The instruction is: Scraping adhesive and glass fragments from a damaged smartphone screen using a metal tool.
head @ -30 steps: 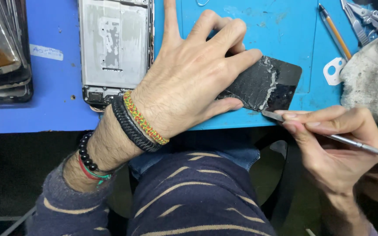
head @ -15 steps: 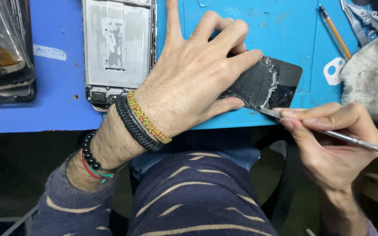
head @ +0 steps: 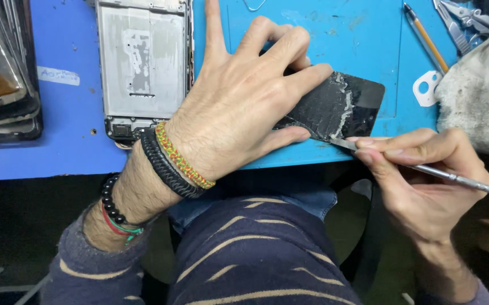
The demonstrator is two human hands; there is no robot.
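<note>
The blue work mat [head: 340, 39] covering the bench is the reference for all positions. Lying on its left part is a stripped grey metal phone frame [head: 143, 62], inner face up, and further left, at the bench edge, a stack of dark removed screens [head: 1, 73]. A dirty grey-white cloth [head: 481, 90] sits off the mat's right edge.

The person's left hand [head: 239, 107] lies spread, palm down, near the mat's front edge, pressing flat on a black rectangular phone panel with pale adhesive residue [head: 340, 104]; the fingers are extended, not curled around anything. The panel rests on the mat, its near corner at the front edge.

The right hand [head: 425, 175], just off the mat's front edge, is closed in a pen grip on a thin metal scraping tool [head: 453, 178], whose tip meets the panel's near edge beside the left thumb.

Smaller items at the mat's upper right: an orange-barrelled pen [head: 425, 36], metal tweezers or pliers [head: 462, 22], and a small white camera-hole gasket [head: 425, 87].

Risk assessment: the tip works close to the thumb; a slip from excess force could cut skin. Levering could crack the panel, and it could skid off the front edge if pressure eases.
</note>
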